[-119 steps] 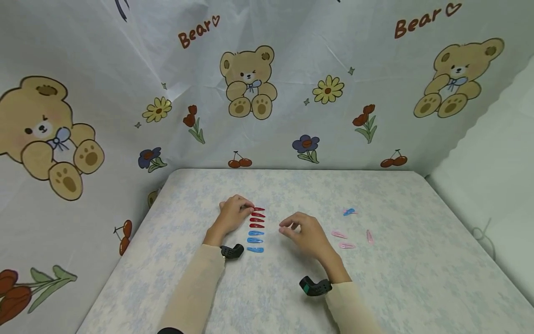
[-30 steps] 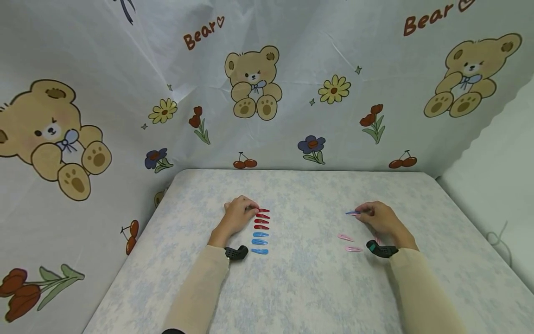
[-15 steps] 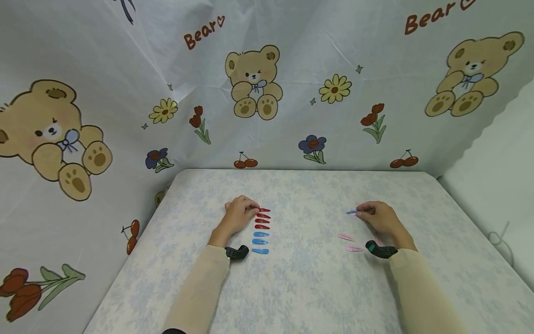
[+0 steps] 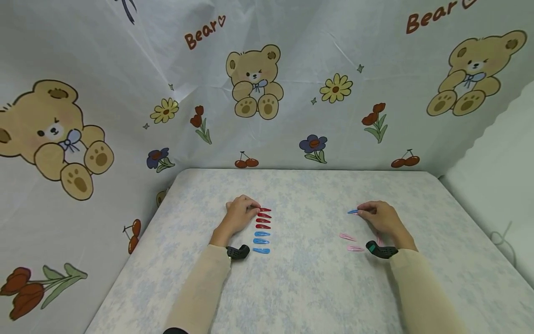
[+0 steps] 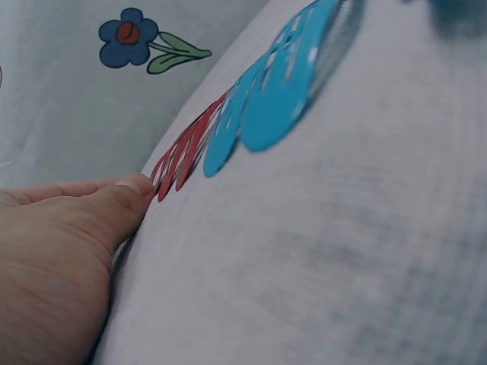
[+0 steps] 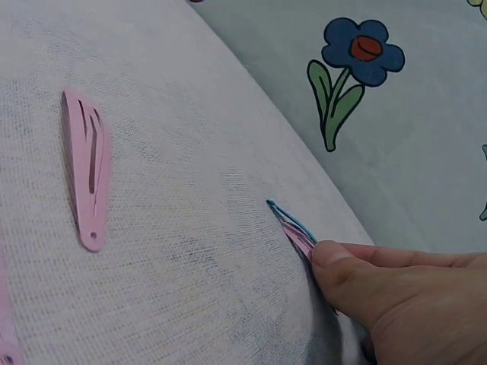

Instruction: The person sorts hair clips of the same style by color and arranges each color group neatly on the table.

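My left hand (image 4: 242,213) pinches the wide end of the farthest red hair clip (image 4: 264,209) between thumb and fingertips. That clip heads a column of red snap clips, with blue hair clips (image 4: 261,241) continuing nearer to me. In the left wrist view, the thumb (image 5: 125,201) lies at the ends of the red clips (image 5: 183,156). Over on the right, my right hand (image 4: 381,218) pinches a blue hair clip (image 4: 352,211) between thumb and forefinger. A pink hair clip (image 6: 297,237) lies right under that blue one, its far part hidden by the fingers.
Two pink hair clips (image 4: 347,237) lie in front of my right hand, and another pink clip (image 4: 379,240) is partly hidden under the right wrist. The patterned table (image 4: 308,287) ends at a bear-print curtain (image 4: 292,139) behind.
My right hand has moved from beside the clip column to the far right and taken hold of the blue clip there. The left hand keeps its place at the farthest red clip.
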`<control>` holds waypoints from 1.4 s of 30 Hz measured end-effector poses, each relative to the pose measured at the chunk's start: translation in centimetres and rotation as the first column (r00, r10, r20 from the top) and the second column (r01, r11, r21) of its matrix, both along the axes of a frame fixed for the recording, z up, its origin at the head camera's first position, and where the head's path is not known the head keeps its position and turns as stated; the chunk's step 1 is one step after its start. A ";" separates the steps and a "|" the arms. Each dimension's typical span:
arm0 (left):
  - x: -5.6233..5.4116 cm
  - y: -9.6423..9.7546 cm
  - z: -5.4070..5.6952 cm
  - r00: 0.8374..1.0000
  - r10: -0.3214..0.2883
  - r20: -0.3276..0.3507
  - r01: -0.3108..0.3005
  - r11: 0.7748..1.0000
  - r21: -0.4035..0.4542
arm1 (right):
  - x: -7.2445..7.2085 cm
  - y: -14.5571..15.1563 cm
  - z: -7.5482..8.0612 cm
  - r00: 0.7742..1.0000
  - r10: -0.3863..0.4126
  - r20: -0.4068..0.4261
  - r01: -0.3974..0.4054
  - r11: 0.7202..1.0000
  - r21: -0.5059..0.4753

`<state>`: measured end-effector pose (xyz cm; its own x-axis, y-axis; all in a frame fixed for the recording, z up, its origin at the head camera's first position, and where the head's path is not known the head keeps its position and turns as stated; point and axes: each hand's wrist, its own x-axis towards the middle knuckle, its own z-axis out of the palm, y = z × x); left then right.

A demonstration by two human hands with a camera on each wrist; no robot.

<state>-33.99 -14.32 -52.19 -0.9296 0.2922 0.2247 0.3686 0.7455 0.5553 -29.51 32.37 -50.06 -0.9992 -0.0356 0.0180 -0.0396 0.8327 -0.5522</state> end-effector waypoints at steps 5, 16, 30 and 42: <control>-0.1 0.0 0.0 1.000 0.006 -0.007 -0.006 1.000 -0.001 | 0.0 -0.2 0.1 1.000 -0.005 -0.003 0.005 1.000 -0.008; -0.2 0.2 0.1 1.000 -0.002 -0.017 0.002 1.000 -0.009 | 0.0 -0.3 0.1 0.998 -0.051 -0.036 0.051 0.999 -0.014; -0.1 0.3 0.2 1.000 -0.003 -0.009 0.003 1.000 -0.006 | 0.0 0.0 -0.3 0.998 -0.027 -0.052 0.027 1.000 0.004; 0.1 0.2 0.2 1.000 0.010 -0.005 -0.010 1.000 -0.003 | -0.1 0.2 -0.4 0.999 -0.015 -0.041 0.015 1.000 -0.009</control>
